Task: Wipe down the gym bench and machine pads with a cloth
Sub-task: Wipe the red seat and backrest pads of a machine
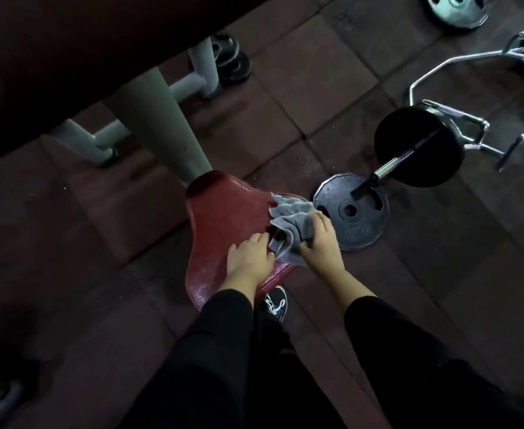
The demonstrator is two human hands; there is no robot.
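Though crumpled, cloth (291, 226) hiding fingertips.

A soft grey cloth (291, 224) is seen on glossy, pebbled red seat padding (226, 218), beside matt black iron plate (352, 212).

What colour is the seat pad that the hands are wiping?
The seat pad is dark red with a glossy surface, seen in the head view.

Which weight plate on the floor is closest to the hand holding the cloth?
The flat dark plate right beside the red seat, next to the right hand; the others lie farther off.
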